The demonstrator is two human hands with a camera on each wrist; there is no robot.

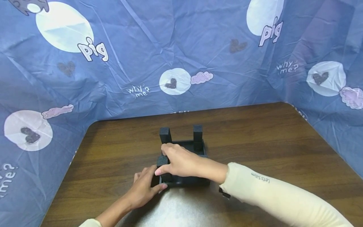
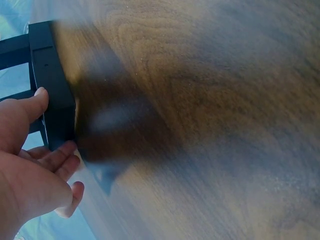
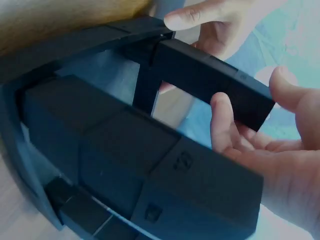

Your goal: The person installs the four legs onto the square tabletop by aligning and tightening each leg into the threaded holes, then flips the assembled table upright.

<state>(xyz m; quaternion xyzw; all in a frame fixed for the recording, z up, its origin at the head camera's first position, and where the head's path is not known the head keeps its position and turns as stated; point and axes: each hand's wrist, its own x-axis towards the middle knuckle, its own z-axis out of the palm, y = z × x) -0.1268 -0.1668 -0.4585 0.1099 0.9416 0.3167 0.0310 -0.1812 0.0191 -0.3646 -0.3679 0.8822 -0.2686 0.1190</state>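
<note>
A black rectangular frame (image 1: 187, 181) lies on the table with square black posts standing up from its corners. My right hand (image 1: 181, 160) reaches across it and pinches the near-left post (image 1: 162, 161) by its upper end. The right wrist view shows thumb and fingers on opposite sides of that post (image 3: 215, 80). At the same corner, low down, my left hand (image 1: 144, 189) grips the frame between thumb and fingers; the left wrist view has the thumb on the frame's side (image 2: 52, 75). Two far posts (image 1: 165, 135) (image 1: 198, 137) stand untouched. My right hand and forearm hide part of the frame.
The brown wood-grain table (image 1: 255, 135) spreads around the frame, with a bright glare patch at its front. Blue printed cloth (image 1: 136, 56) hangs behind and at both sides. A small black device (image 1: 225, 193) sits under the right sleeve's cuff.
</note>
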